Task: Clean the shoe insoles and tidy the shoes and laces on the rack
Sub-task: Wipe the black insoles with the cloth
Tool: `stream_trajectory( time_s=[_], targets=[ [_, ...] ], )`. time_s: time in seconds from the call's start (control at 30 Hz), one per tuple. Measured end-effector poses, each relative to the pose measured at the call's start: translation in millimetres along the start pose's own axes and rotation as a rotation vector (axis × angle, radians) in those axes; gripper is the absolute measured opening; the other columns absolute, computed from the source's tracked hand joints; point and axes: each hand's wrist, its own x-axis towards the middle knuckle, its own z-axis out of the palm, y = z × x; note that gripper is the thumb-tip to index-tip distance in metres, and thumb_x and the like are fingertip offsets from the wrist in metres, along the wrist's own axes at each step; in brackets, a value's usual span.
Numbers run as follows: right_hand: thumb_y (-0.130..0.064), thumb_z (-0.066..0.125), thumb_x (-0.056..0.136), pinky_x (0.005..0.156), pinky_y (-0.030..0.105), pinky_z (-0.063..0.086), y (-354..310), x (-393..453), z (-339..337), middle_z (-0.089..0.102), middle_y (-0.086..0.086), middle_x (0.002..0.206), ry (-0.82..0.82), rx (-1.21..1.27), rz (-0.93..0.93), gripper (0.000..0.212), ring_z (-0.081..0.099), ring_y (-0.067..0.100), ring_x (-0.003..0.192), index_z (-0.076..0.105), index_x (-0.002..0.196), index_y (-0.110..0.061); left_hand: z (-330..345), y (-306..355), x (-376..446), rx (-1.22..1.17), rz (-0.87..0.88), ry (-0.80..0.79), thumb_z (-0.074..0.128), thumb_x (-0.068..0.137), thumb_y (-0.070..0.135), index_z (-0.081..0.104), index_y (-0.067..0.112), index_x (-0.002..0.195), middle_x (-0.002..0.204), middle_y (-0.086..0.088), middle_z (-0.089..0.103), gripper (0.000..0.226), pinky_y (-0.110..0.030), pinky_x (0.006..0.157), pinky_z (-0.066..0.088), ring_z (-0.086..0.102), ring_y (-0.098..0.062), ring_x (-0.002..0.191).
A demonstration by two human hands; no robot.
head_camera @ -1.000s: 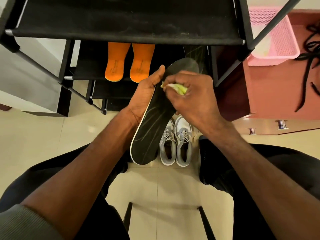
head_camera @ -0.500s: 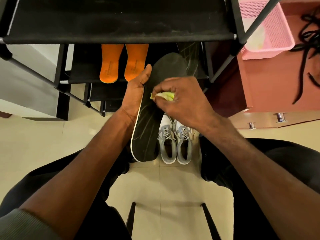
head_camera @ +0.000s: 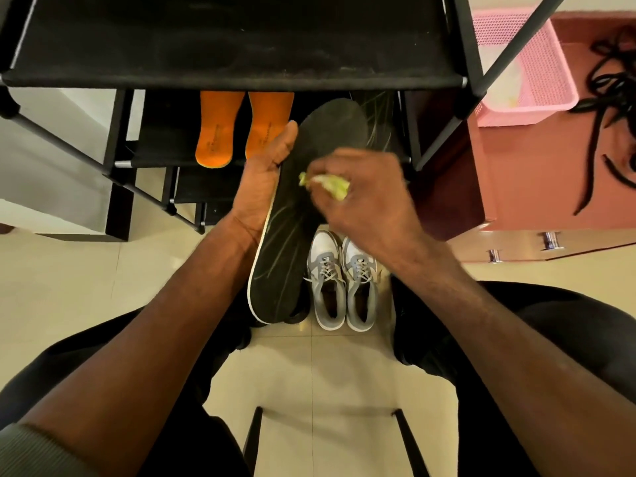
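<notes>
The right hand (head_camera: 364,204) has its fingers (head_camera: 330,166) curled tight around a crumpled yellow-green cloth (head_camera: 327,182) and presses it on the upper face of a black insole (head_camera: 303,215), at about its middle. The left hand (head_camera: 261,180) holds that insole from its left edge, thumb (head_camera: 287,139) laid straight along the rim and palm against the side; its other fingers are hidden behind the insole. The insole's long axis runs from the rounded toe end, up and away beyond the fingers, to the heel end down near the person's knees, leaning slightly to the right at the top. It is dark with faint pale streaks and a thin white rim along its left edge. Half a second ago the cloth sat a little closer to the left edge; it now lies further right and the right hand is blurred. Just below the right hand, a pair of grey-and-white shoes (head_camera: 340,280) stands on the floor (head_camera: 86,287). Beyond the left thumb, two orange insoles (head_camera: 241,129) lie on a lower shelf of the black rack (head_camera: 223,46). Far right of the fingers lie a pink basket (head_camera: 526,70) and black laces (head_camera: 609,108).
</notes>
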Motion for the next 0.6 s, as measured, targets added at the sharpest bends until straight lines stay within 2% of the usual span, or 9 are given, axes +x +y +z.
stream_trajectory(
  time_s=[0.07, 0.13, 0.2, 0.33, 0.43, 0.5, 0.6],
  targets=[
    [-0.011, 0.076, 0.086, 0.066, 0.015, 0.047, -1, -3, 5, 0.072, -0.003, 0.083, -0.041, -0.024, -0.027, 0.009, 0.062, 0.006, 0.072, 0.081, 0.093, -0.011, -2, 1, 1, 0.001, 0.004, 0.027, 0.039, 0.11, 0.033, 0.052, -0.002, 0.142, 0.115, -0.014, 0.068, 0.049, -0.036, 0.089, 0.058, 0.069, -0.024, 0.101],
    [-0.01, 0.074, 0.086, 0.064, 0.017, 0.051, 4, 2, 0, 0.072, -0.002, 0.087, 0.01, -0.014, 0.057, 0.011, 0.064, 0.006, 0.073, 0.081, 0.095, -0.012, 2, -3, -1, 0.005, -0.052, 0.002, 0.039, 0.109, 0.031, 0.06, 0.002, 0.133, 0.112, -0.014, 0.069, 0.043, -0.039, 0.087, 0.053, 0.067, -0.026, 0.098],
    [-0.013, 0.073, 0.089, 0.071, 0.019, 0.054, 13, 10, -12, 0.073, -0.002, 0.096, 0.113, -0.071, 0.123, 0.014, 0.067, 0.006, 0.081, 0.08, 0.101, -0.014, 5, -7, -3, 0.015, -0.083, -0.012, 0.039, 0.108, 0.027, 0.067, 0.003, 0.124, 0.111, -0.017, 0.068, 0.04, -0.042, 0.084, 0.043, 0.065, -0.029, 0.097],
    [-0.021, 0.07, 0.091, 0.08, 0.027, 0.056, 27, 23, -34, 0.074, -0.005, 0.098, 0.288, -0.149, 0.188, 0.016, 0.067, 0.006, 0.087, 0.08, 0.102, -0.017, 2, -11, -4, 0.086, -0.114, -0.015, 0.049, 0.104, 0.026, 0.053, -0.004, 0.142, 0.132, -0.028, 0.055, 0.049, -0.041, 0.071, 0.046, 0.059, -0.037, 0.099],
    [-0.021, 0.069, 0.09, 0.081, 0.024, 0.056, 30, 25, -38, 0.074, -0.008, 0.098, 0.303, -0.152, 0.199, 0.016, 0.067, 0.003, 0.088, 0.081, 0.101, -0.017, 2, -9, -7, 0.136, -0.122, -0.002, 0.048, 0.105, 0.028, 0.067, 0.0, 0.128, 0.122, -0.024, 0.064, 0.041, -0.044, 0.069, 0.045, 0.063, -0.035, 0.094],
    [-0.02, 0.069, 0.09, 0.08, 0.022, 0.056, 31, 25, -39, 0.073, -0.008, 0.097, 0.305, -0.152, 0.208, 0.016, 0.066, 0.002, 0.087, 0.08, 0.101, -0.016, 4, -8, -8, 0.129, -0.104, 0.02, 0.045, 0.107, 0.026, 0.076, 0.002, 0.115, 0.112, -0.017, 0.073, 0.039, -0.044, 0.074, 0.053, 0.07, -0.031, 0.092],
    [-0.018, 0.069, 0.09, 0.079, 0.021, 0.054, 26, 21, -32, 0.072, -0.007, 0.097, 0.254, -0.144, 0.189, 0.016, 0.065, 0.004, 0.086, 0.08, 0.101, -0.016, 8, -9, -10, 0.069, -0.029, 0.001, 0.035, 0.112, 0.024, 0.069, 0.003, 0.12, 0.107, -0.013, 0.077, 0.04, -0.035, 0.082, 0.062, 0.075, -0.024, 0.095]
  ],
)
